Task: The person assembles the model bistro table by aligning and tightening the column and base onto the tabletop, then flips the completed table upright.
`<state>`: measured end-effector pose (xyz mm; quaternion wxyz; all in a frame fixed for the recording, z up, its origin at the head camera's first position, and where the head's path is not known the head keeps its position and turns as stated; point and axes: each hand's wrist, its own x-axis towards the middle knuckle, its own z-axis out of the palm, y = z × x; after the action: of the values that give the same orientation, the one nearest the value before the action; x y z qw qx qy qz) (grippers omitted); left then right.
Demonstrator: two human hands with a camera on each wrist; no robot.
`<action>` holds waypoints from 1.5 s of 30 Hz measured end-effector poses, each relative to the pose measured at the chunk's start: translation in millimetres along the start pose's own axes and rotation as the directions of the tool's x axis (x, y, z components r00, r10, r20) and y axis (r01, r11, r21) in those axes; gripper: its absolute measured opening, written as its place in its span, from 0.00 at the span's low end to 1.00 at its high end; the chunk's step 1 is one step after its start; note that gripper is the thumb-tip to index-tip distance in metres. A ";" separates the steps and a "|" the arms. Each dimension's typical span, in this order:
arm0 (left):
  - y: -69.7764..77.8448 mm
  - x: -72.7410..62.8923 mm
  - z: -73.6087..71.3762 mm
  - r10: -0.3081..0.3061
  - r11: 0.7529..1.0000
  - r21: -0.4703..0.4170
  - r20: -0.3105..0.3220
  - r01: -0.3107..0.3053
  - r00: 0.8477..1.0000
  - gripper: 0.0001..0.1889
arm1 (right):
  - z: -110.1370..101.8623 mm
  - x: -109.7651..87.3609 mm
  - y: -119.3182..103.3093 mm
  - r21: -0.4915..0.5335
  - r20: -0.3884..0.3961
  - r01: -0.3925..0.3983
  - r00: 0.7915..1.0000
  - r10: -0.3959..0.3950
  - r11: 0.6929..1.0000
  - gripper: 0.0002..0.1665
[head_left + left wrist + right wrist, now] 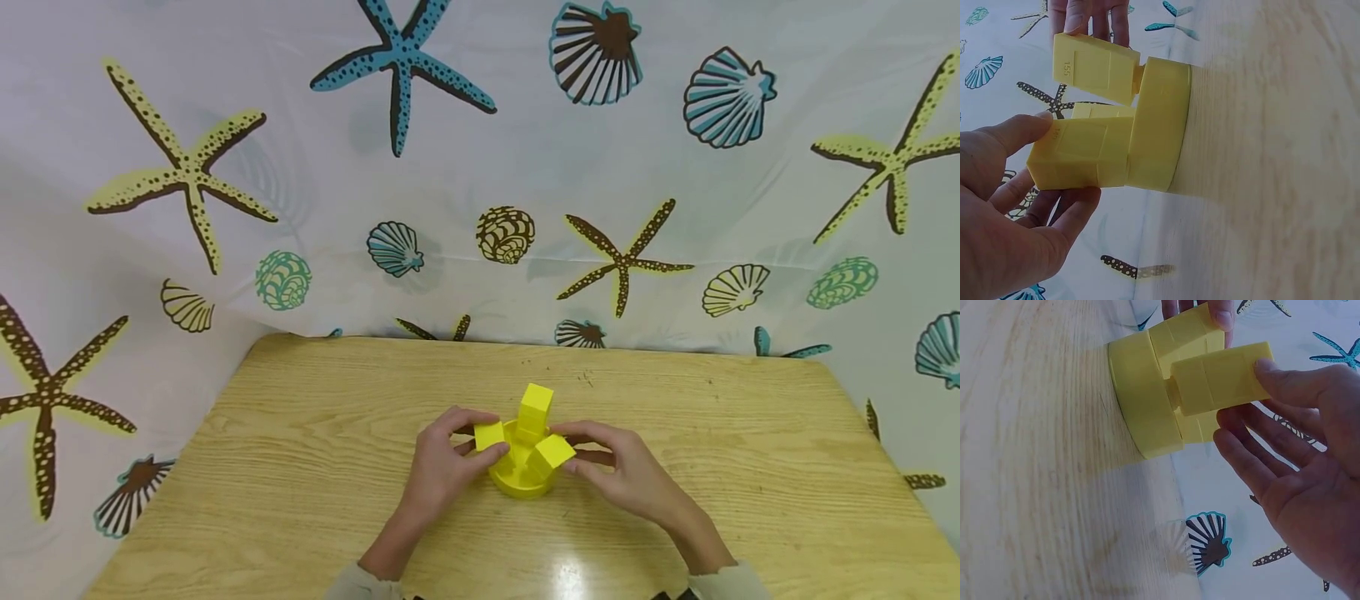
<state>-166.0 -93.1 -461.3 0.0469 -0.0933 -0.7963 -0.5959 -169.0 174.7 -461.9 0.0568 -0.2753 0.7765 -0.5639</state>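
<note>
A round yellow base stands on the wooden table with three yellow tapered blocks set around it. My left hand grips the left block, thumb on one side and fingers round the other. With its thumb and fingers, my right hand pinches the right block, which leans outward. The back block rises untouched between the two. Raised digits show on the left-hand block in the left wrist view. A narrow neck joins the right-hand block to the base in the right wrist view.
Wooden tabletop spreads on both sides of the base. Behind it hangs a white cloth printed with starfish and shells, which also comes down along the left and right table edges.
</note>
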 end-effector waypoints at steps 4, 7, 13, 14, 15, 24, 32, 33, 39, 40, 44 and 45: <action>0.7 -0.3 0.1 0.003 1.000 -0.009 0.004 -0.003 1.000 0.16 | 5.5 2.1 -0.3 -0.010 -0.087 -0.026 0.996 0.025 1.000 0.20; 0.9 -0.5 0.2 0.009 1.000 -0.010 0.005 -0.009 1.000 0.16 | 11.3 3.6 -1.0 -0.022 -0.134 -0.009 0.991 0.006 1.000 0.18; 0.1 -0.1 0.1 0.021 1.000 -0.001 0.007 -0.021 1.000 0.16 | 20.4 6.4 -1.0 -0.101 -0.143 0.033 0.989 -0.047 0.994 0.24; 0.0 -0.1 0.1 0.022 1.000 0.001 0.007 -0.022 1.000 0.16 | 21.5 6.8 -1.3 -0.117 -0.137 0.040 0.989 -0.056 0.992 0.25; -0.1 -0.1 0.1 0.022 1.000 0.004 0.006 -0.022 1.000 0.16 | 22.7 7.1 -1.3 -0.132 -0.128 0.049 0.990 -0.066 0.990 0.27; 0.3 -0.1 0.2 0.023 1.000 0.011 0.007 -0.024 1.000 0.16 | 20.3 6.1 -3.6 -0.134 -0.043 0.075 0.996 -0.081 0.988 0.30; -2.4 -0.4 0.5 0.026 1.000 0.008 0.002 -0.026 1.000 0.15 | 18.0 5.5 -4.3 -0.070 -0.026 0.029 0.999 -0.030 0.997 0.29; -2.7 -0.7 0.5 0.025 1.000 0.005 0.002 -0.025 1.000 0.15 | 19.1 6.0 -3.9 -0.074 -0.040 0.024 0.999 -0.027 0.997 0.28; -3.7 -1.4 0.5 0.030 1.000 0.010 0.002 -0.030 1.000 0.15 | 21.8 7.9 -3.6 -0.081 -0.071 0.016 0.997 -0.022 0.997 0.30; -3.6 -1.3 0.5 0.031 0.999 0.012 0.002 -0.031 1.000 0.15 | 21.2 7.9 -3.8 -0.069 -0.065 0.013 0.998 -0.017 0.998 0.29; -2.6 -0.6 0.5 0.032 0.999 0.016 0.001 -0.032 0.999 0.15 | 18.7 7.4 -2.7 -0.017 -0.043 0.012 0.999 -0.012 1.000 0.27; -2.4 -0.4 0.5 0.031 0.999 0.014 0.001 -0.031 1.000 0.15 | 18.6 7.4 -2.0 -0.009 -0.040 0.018 0.999 -0.019 1.000 0.26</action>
<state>-166.1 -93.3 -463.8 0.0564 -0.1054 -0.7990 -0.5893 -167.0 154.9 -465.1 0.0349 -0.2714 0.7772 -0.5666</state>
